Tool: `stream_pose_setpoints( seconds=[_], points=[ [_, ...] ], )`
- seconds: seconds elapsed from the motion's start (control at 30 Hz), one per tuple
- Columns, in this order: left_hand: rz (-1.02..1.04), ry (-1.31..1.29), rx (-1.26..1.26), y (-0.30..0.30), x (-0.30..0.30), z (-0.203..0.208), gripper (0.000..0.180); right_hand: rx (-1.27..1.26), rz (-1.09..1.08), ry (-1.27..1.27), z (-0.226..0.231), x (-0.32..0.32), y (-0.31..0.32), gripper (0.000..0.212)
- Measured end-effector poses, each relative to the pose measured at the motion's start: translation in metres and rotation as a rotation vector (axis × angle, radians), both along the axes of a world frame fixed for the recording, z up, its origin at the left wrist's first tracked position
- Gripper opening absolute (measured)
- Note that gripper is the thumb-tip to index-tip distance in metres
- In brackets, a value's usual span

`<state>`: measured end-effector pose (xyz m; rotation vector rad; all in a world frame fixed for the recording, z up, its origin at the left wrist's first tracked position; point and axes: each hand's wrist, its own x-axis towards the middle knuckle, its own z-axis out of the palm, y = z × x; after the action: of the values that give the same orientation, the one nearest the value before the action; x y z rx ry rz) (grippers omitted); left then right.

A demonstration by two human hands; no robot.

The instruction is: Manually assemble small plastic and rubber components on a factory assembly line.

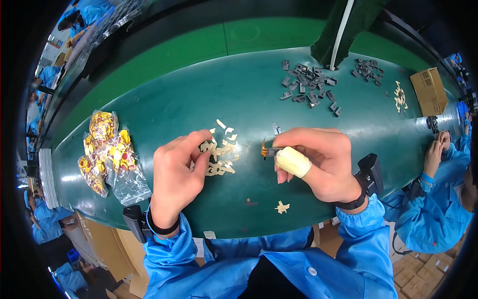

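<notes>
My right hand (318, 162) pinches a small dark grey plastic part between thumb and fingers. From its left end sticks out a small orange-yellow flexible strip (264, 148). A pale yellow wrap covers that thumb. To the left, my left hand (179, 167) is at the edge of a loose pile of small cream-coloured pieces (219, 153), its thumb and index fingertip apart with some pieces near them. Whether a piece touches those fingertips is hard to see. Just beyond my right hand lies a small grey part (276, 129). Nearer me rests a cream cross-shaped cluster of pieces (282, 207).
Clear bags of yellow and red pieces (107, 149) lie on the left of the green table (199, 104). Many dark grey plastic parts (311, 82) are scattered at the far right, near a post. A cardboard box (429, 92) and a co-worker's hands (435, 152) are farther right.
</notes>
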<state>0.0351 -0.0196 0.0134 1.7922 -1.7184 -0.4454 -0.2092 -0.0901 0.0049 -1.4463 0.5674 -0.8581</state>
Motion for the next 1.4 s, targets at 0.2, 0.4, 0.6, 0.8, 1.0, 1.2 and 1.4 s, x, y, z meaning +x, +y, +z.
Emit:
stream_pose_setpoints(
  seconds=[0.2,0.4,0.6,0.8,1.0,1.2,1.4],
  points=[
    [-0.131,0.477,0.044,0.010,-0.015,0.002,0.012,-0.088,0.055,0.024,-0.003,0.001,0.002,0.016],
    [-0.351,1.028,0.417,0.017,-0.020,0.002,0.014,-0.293,0.162,0.097,0.000,0.009,0.001,0.015],
    [-0.357,0.931,0.334,0.019,-0.020,-0.001,0.010,-0.379,0.150,0.123,-0.005,0.011,-0.001,0.015],
    [-0.352,0.617,0.154,0.019,-0.024,-0.004,0.009,-0.554,0.120,0.193,-0.008,0.012,0.001,0.017],
    [-0.430,0.395,-0.139,0.018,-0.037,-0.006,0.003,-0.809,0.068,0.272,-0.022,0.014,0.003,0.046],
    [-0.307,0.443,-0.433,0.020,-0.031,-0.012,0.022,-0.754,-0.025,0.203,-0.020,0.016,0.006,0.033],
    [-0.327,0.509,-0.429,0.020,-0.038,-0.009,0.022,-0.661,-0.083,0.130,-0.008,0.020,0.015,0.015]
  ],
)
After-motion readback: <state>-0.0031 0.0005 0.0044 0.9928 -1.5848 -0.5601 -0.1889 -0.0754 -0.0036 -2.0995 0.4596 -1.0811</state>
